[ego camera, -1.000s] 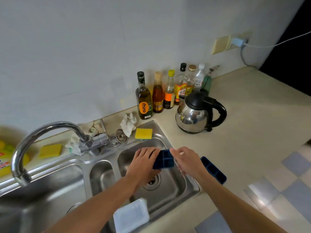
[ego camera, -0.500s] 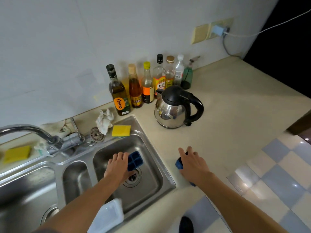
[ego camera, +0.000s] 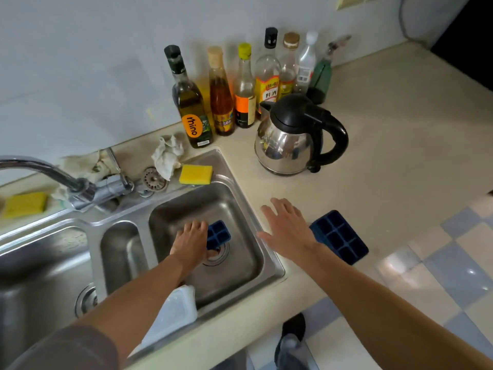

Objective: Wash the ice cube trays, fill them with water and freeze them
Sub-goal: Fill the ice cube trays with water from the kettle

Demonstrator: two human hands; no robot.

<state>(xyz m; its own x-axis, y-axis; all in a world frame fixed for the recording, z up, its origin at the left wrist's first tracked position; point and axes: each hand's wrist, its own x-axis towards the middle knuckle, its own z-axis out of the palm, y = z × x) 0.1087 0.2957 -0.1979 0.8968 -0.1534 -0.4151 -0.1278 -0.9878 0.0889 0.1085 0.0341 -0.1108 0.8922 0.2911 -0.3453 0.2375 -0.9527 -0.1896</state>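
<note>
Left hand (ego camera: 190, 241) reaches into the right basin of the sink (ego camera: 276, 268). Its fingers curl over the left end of the sink tray (ego camera: 219, 233) with the thumb beneath, and the tray sits above the drain. Right hand (ego camera: 288, 231) has its fingers straight and spread over the worktop (ego camera: 386, 169), between the sink's right rim and the worktop tray (ego camera: 338, 236). That tray lies cells up at the front edge, just beside the hand. Kettle (ego camera: 293, 137) and 7 bottles (ego camera: 240, 89) stand toward the back.

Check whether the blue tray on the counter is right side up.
Right side up: the counter tray lies flat, its open cells facing upward.
</note>
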